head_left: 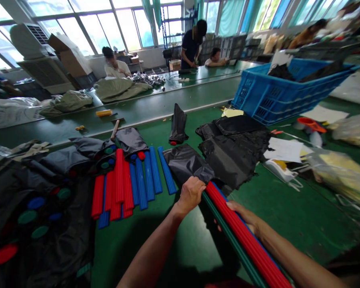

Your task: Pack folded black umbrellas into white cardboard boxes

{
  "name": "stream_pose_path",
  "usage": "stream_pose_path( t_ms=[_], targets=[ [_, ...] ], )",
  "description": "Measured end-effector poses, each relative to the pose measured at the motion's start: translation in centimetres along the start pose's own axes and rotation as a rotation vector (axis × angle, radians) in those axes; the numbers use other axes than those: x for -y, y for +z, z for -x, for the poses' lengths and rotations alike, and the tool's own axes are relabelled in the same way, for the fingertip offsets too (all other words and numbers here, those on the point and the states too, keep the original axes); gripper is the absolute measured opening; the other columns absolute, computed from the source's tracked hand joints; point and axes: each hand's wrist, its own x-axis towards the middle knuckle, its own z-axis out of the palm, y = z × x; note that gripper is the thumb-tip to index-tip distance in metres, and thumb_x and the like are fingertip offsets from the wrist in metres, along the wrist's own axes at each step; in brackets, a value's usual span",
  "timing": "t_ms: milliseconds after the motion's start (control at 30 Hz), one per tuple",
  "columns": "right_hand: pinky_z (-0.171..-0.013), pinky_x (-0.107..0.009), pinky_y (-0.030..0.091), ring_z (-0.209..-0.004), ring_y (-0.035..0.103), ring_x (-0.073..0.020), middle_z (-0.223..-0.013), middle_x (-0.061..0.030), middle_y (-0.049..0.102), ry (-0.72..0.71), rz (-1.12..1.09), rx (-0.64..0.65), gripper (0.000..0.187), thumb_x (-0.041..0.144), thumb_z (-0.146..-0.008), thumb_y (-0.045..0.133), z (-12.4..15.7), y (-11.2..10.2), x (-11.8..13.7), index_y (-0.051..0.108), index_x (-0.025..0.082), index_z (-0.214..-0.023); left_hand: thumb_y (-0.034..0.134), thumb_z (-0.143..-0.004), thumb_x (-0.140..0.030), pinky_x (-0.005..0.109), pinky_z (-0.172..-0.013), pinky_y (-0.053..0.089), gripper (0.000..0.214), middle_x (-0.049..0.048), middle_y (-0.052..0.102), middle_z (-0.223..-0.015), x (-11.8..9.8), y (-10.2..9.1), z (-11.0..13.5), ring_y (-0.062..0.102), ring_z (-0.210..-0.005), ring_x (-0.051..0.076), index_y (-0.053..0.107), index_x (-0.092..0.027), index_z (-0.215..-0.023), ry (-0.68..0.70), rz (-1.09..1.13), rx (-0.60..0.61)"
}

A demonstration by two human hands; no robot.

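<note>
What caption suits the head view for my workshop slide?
Left hand and right hand hold a ribbed red tube beside black fabric on a green workbench.

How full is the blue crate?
Not empty: black cloth and white paper poke up above the rim of the blue plastic crate. I cannot see how deep.

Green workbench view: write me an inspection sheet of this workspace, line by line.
surface: green workbench, scuffed in places.
job's things: red ribbed tube lying beside a green tube; rows of red and blue ribbed tubes; black fabric in piles.
clutter: blue plastic crate, loose papers, orange item.
grippers: left hand closed on the black fabric; right hand with fingers around the red ribbed tube.
cables: thin white cord by a white device.
surroundings: other people at a parallel green bench, windows behind.
</note>
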Motion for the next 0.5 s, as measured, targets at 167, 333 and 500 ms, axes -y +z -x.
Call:
stream_pose_path(
  t_ms=[167, 333, 500],
  targets=[
    [-0.060, -0.039, 0.061, -0.075, 0.072, -0.0280, -0.088, -0.0172, 0.073, 0.104, -0.037, -0.010, 0.044, 0.054, -0.080, 0.059, -0.2, 1.8, -0.1, 0.061, 0.012, -0.094, 0.037, -0.096, -0.024, 0.031, -0.074, 0.042, 0.027, 0.0057, 0.060, -0.081, -1.7, -1.8, 0.3, 0.053, -0.080, 0.017, 0.058, -0.018, -0.080, 0.034, -0.040, -0.003],
    [-0.060, -0.042, 0.059, -0.064, 0.070, -0.0277, -0.072, -0.0095, 0.072, 0.021, 0.144, -0.178, 0.034, 0.043, -0.077, 0.069, 0.1, 5.3, -0.1, 0.057, 0.019, -0.098, 0.040, -0.093, -0.022, 0.033, -0.072, 0.043, 0.022, 0.0067, 0.058, -0.079, -3.0, -2.9, 0.4, 0.052, -0.079, 0.019, 0.055, -0.017, -0.078, 0.179, -0.142, 0.008],
    [-0.060, -0.039, 0.059, -0.063, 0.070, -0.0273, -0.069, -0.0079, 0.071, 0.011, 0.113, -0.330, 0.040, 0.044, -0.073, 0.074, 2.1, 8.1, -0.1, 0.054, 0.019, -0.099, 0.038, -0.094, -0.022, 0.032, -0.072, 0.043, 0.023, 0.0056, 0.059, -0.079, -2.3, -4.2, 1.3, 0.051, -0.076, 0.018, 0.056, -0.017, -0.081, 0.117, -0.135, -0.146]
  ],
)
